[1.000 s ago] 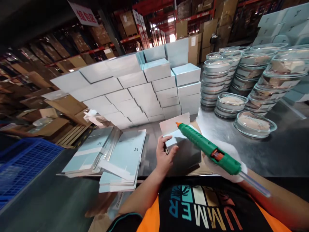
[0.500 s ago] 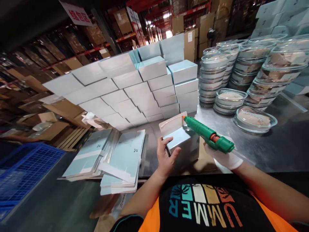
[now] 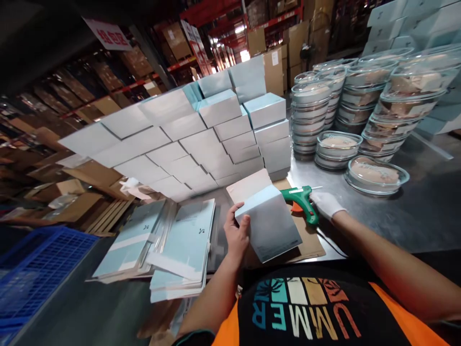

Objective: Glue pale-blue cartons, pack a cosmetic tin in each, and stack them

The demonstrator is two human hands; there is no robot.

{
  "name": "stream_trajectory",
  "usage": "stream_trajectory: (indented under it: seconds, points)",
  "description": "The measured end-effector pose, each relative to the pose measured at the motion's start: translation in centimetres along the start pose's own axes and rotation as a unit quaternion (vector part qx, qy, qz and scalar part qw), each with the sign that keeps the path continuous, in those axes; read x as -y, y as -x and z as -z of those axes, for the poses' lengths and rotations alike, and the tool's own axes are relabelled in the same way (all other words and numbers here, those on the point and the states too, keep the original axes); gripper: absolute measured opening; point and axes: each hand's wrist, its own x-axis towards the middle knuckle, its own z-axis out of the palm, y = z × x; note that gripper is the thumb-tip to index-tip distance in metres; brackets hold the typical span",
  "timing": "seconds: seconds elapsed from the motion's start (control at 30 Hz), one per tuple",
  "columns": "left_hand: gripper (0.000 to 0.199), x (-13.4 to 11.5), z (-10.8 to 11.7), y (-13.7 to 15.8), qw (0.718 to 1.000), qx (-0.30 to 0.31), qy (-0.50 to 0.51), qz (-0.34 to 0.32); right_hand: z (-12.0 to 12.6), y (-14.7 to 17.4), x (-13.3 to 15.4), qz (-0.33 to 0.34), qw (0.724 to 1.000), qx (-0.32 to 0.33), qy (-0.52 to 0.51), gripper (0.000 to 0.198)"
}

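Pale blue carton (image 3: 268, 223) sits tilted on a cardboard sheet (image 3: 309, 245) at the table's near edge, its open flap pointing away. Left hand (image 3: 236, 235) grips its left side. Just right of it, the gloved right hand (image 3: 326, 204) touches the green glue gun (image 3: 300, 202), grip unclear.

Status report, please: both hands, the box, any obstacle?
Left hand grips box, flap open. Gloved right hand on glue gun, lying on cardboard. Nothing in the way.
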Motion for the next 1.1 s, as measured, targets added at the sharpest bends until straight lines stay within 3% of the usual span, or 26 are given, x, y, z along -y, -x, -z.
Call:
stream_trajectory:
  seconds: [0.13, 0.27, 0.37, 0.47, 0.57, 0.67, 0.8, 0.9, 1.0, 1.1]
  points:
    - [0.065, 0.3, -0.3, -0.5, 1.0, 0.019, 0.011, -0.02, -0.4, 0.9, 1.2, 0.111, 0.992, -0.04, 0.037, 0.033]
    - [0.062, 0.0, -1.1, -0.8, 0.995, 0.06, 0.031, -0.078, -4.7, 3.0, 3.1, 0.223, 0.968, 0.077, 0.081, 0.043]
    - [0.06, 0.1, -1.4, -0.8, 0.991, 0.078, 0.028, -0.108, -6.4, 3.9, 3.8, 0.25, 0.951, 0.131, 0.127, 0.036]
    - [0.054, 0.4, -1.3, -1.1, 0.987, 0.065, 0.052, -0.138, -5.5, 4.1, 3.0, 0.265, 0.941, 0.155, 0.143, 0.043]
    - [0.05, 0.5, -1.0, -1.7, 0.976, 0.057, 0.128, -0.169, -3.8, 4.2, 1.6, 0.327, 0.915, 0.18, 0.155, 0.058]
    - [0.036, 0.0, -0.1, -2.4, 0.957, 0.132, 0.127, -0.227, -3.1, 4.7, 1.1, 0.384, 0.884, 0.203, 0.17, 0.04]
    - [0.021, -1.0, 0.9, -2.9, 0.923, 0.226, 0.08, -0.301, -3.6, 5.7, 1.9, 0.395, 0.863, 0.252, 0.191, 0.026]
    - [0.021, -1.3, 1.1, -3.1, 0.927, 0.217, 0.07, -0.298, -3.9, 5.9, 2.5, 0.406, 0.856, 0.263, 0.181, 0.025]
    - [0.034, -1.1, 1.0, -3.1, 0.942, 0.209, 0.035, -0.261, -3.8, 5.6, 2.0, 0.41, 0.855, 0.258, 0.184, 0.026]
    - [0.037, -0.6, 0.9, -2.6, 0.943, 0.213, 0.042, -0.252, -4.0, 5.4, 0.1, 0.382, 0.878, 0.192, 0.216, 0.055]
